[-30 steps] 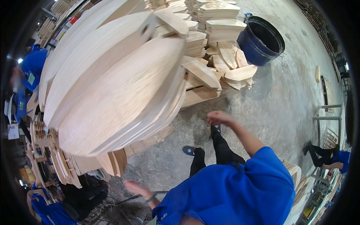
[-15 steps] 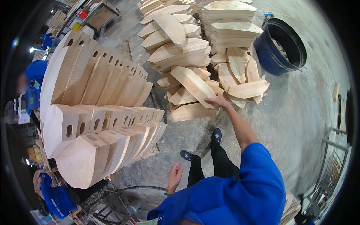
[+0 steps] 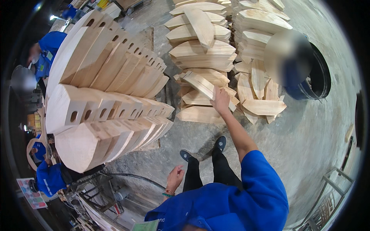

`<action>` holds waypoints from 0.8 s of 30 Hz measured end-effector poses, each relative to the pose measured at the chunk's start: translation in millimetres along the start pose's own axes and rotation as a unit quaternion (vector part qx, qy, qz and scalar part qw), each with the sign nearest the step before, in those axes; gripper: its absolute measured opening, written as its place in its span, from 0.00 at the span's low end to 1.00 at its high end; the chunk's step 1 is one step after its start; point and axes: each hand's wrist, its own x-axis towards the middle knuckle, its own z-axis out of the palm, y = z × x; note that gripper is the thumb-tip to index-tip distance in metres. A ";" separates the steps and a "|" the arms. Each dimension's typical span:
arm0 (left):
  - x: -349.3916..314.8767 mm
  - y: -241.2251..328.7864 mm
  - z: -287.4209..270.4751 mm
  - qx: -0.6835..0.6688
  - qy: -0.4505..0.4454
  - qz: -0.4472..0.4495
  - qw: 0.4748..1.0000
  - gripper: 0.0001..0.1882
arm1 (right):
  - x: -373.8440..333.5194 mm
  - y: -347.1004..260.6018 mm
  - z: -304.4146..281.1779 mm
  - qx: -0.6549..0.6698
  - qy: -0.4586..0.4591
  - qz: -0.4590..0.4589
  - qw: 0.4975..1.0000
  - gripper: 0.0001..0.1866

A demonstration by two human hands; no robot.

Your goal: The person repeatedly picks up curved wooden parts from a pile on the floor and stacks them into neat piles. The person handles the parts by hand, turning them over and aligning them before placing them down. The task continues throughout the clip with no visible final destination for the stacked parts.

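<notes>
My right hand (image 3: 221, 101), arm stretched forward, is closed on the near end of a pale wooden board (image 3: 200, 82) with angled ends. The board lies slantwise over the near end of a stack of similar boards (image 3: 201, 114) and looks tipped, with its narrow edge showing. Part of its near end is hidden by my fingers. By my left thigh hangs my left hand (image 3: 175, 178), holding nothing, its fingers loosely bent and apart.
Large slotted wooden pieces (image 3: 79, 144) stand in rows at my left. Beyond the right-hand board pile (image 3: 264, 107) is a dark blue bucket (image 3: 322, 73), partly covered by a blurred patch. A metal frame (image 3: 327, 200) stands at lower right. Co-workers in blue (image 3: 52, 42) are at far left.
My right hand has closed more firmly round the board's near end, and the board has tipped so its edge shows. The whole view has shifted. My left hand stays low by my thigh.
</notes>
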 end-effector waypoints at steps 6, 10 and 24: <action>-16.5 -27.5 -6.9 -0.139 0.021 -0.044 0.989 0.18 | -25.6 -18.6 -53.0 0.423 -0.286 0.110 0.853 0.30; -8.5 -26.4 4.4 -0.394 -0.066 -0.026 0.916 0.24 | -118.6 -16.6 -60.2 0.490 -0.336 0.102 0.798 0.30; -80.5 -78.9 -73.1 -0.733 0.260 -0.085 0.623 0.44 | -310.7 -280.8 -30.8 0.114 -0.285 -0.363 0.880 0.41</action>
